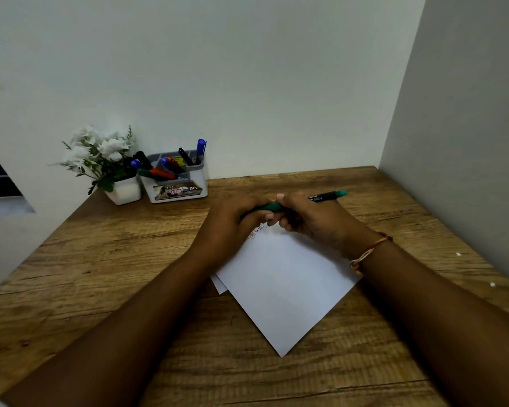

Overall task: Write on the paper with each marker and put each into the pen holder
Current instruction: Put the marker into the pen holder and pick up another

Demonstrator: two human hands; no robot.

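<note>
Stretching across the whole lower view: a wooden surface (106, 277), set into a corner of pale walls. Lying on it near the middle, turned like a diamond with one corner pointing toward the camera: a white sheet of paper (285, 289), with the edge of a second sheet peeking out at its left side and small red and blue scribbles showing near its far corner. Reaching in from the bottom corners and converging over the paper's far corner: two bare forearms, the right one wearing a thread bracelet (370, 251) at the wrist. Hovering knuckles-up over the paper's far end: the left hand (232, 224) and the right hand (315, 218), meeting thumb to thumb. Lying nearly level between them, long axis running left to right with the green end tip pointing right and slightly away: a green marker (326, 196). Curling tight around the green section at the marker's left end: the left fingers (256, 214). Wrapping closed around the black barrel: the right fingers (288, 223), the rest of the barrel sticking out past the right hand. Standing at the far left edge against the wall: a grey pen holder (188, 186) bristling with blue, red, black and green markers leaning various ways. Sitting just beside it on its left: a white pot of white flowers (124, 190).
</note>
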